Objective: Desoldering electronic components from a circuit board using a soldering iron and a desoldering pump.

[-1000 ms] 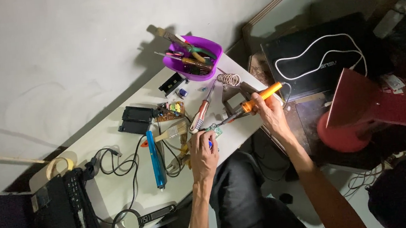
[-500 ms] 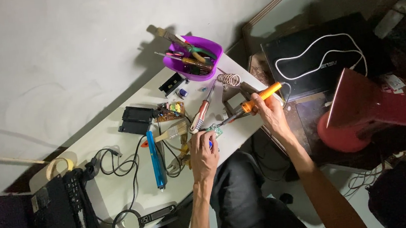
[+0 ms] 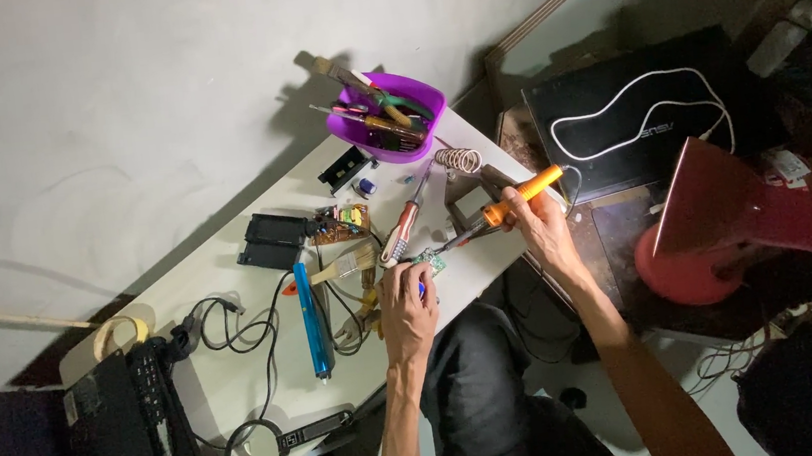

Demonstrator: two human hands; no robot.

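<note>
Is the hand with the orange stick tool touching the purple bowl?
Apart. In the head view, the right hand grips the orange-handled soldering iron near the table edge, and bare white tabletop lies between it and the purple plastic bowl.

Dark closed laptop (image 3: 660, 106) right of table (image 3: 241, 376).

Glossy purple plastic bowl (image 3: 393, 119); matt white tabletop (image 3: 241, 376).
</note>
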